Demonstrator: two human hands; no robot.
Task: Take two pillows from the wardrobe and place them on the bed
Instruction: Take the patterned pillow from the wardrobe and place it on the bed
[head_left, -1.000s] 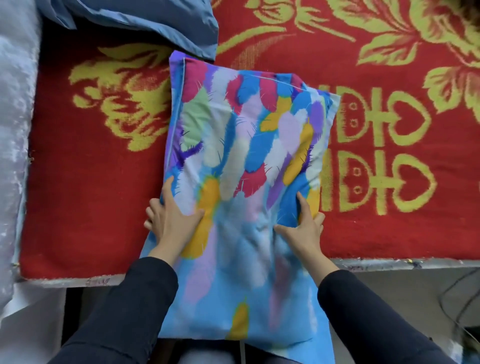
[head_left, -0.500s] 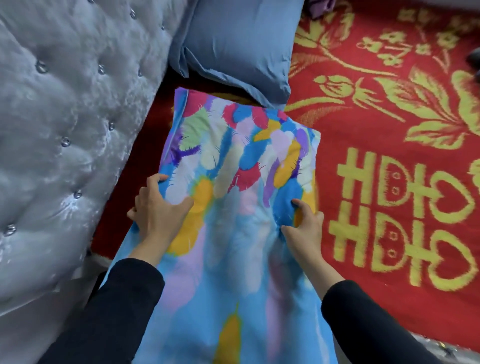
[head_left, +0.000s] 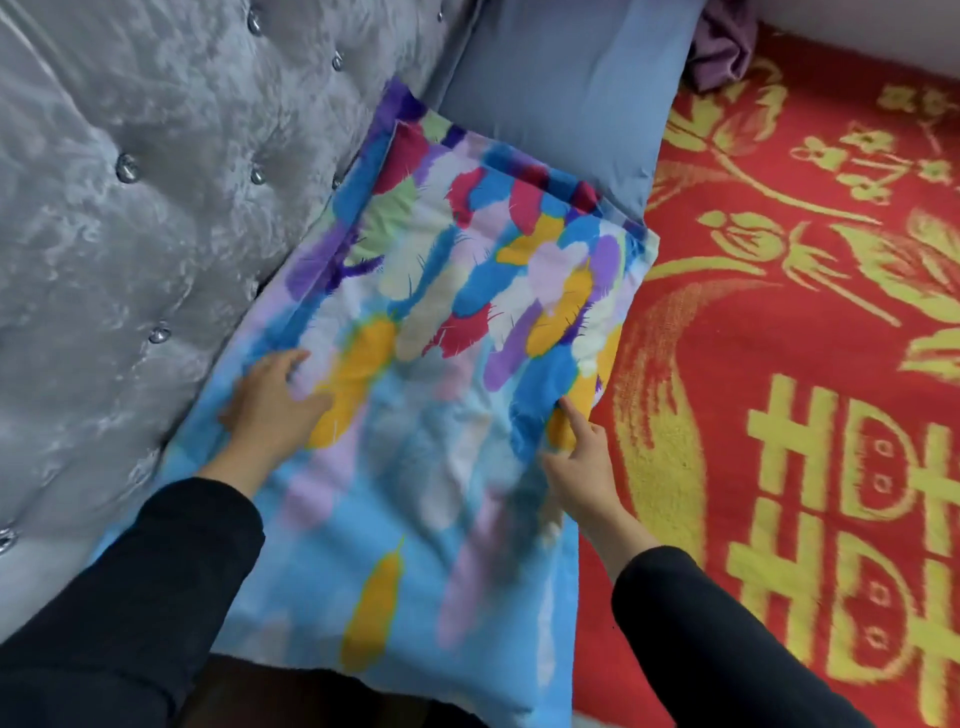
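Pillow: the feather-print pillow (head_left: 441, 364), in blues, yellows, pinks and purples, lies lengthwise on the bed, its near end hanging past the bed edge toward the person.
Pillow's left edge: pushed up against the grey tufted headboard (head_left: 130, 234).
Pillow's far end: overlaps the near edge of a blue pillow (head_left: 571, 88) that sits at the head of the bed, against the headboard.
Pillow's right edge: lies on the red blanket (head_left: 779, 338) with yellow flowers and characters.
Left hand (head_left: 270, 405): palm down on the left part of the feather pillow, fingers loosely spread and pressing into the cloth; motion blur softens it.
Right hand (head_left: 582, 462): on the pillow's right edge, index finger stretched out and pressed to the cloth; whether the thumb pinches the edge I cannot tell.
Sleeves: both arms wear black sleeves (head_left: 156, 597) that reach to the wrists.
Far corner: a bunched purple cloth (head_left: 722, 41) lies beyond the blue pillow, on the blanket.
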